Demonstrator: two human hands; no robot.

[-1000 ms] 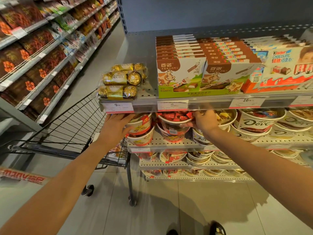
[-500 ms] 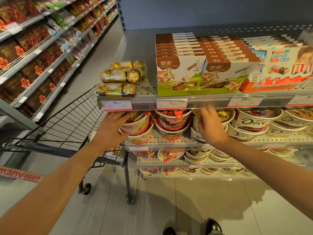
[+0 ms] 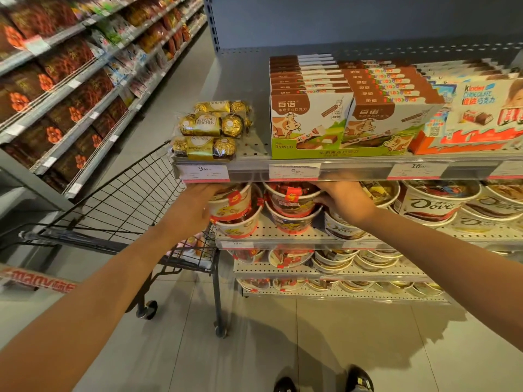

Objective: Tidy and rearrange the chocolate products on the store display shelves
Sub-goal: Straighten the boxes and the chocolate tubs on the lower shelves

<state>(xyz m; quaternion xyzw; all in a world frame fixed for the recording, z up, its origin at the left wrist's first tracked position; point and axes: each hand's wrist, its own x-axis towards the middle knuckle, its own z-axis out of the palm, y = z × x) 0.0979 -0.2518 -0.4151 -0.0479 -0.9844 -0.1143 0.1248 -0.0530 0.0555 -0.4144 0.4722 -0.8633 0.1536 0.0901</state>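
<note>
We stand at the shelves (image 3: 353,169), a shopping cart (image 3: 119,205) just to our left. The chocolate tubs sit stacked in pairs on the second shelf down, under the price rail. To straighten them well, we judge it best to steady each stack from its outer side and nudge gently, since the upper tubs ride loosely on the lower ones and could tip. Our left hand (image 3: 192,210) cups the side of the left tub stack (image 3: 235,210), fingers wrapped round the upper tub. Our right hand (image 3: 343,200) reaches in beside the middle tub stack (image 3: 293,206), fingertips against it; whether it actually grips, we cannot tell.
</note>
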